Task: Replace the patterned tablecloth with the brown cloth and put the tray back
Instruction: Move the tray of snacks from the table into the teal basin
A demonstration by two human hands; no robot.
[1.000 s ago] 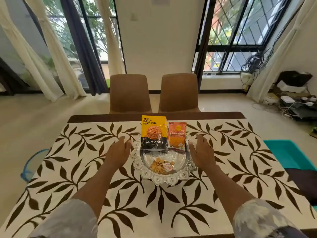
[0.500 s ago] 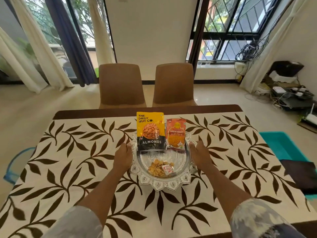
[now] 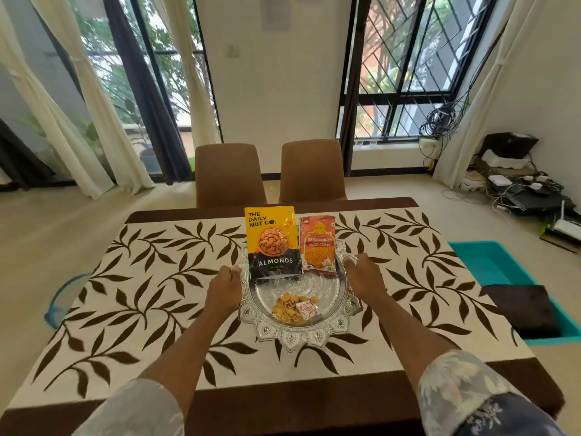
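I read the left hand [image 3: 224, 287] and right hand [image 3: 364, 276] curled round opposite sides of the tray [image 3: 301, 338], gripping its rim, over the patterned tablecloth [image 3: 141, 278].

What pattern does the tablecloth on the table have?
The tablecloth is cream with dark brown leafy vines, clearest in the head view.

The patterned tablecloth [image 3: 125, 294] lies spread flat over the dark table [image 3: 298, 410].
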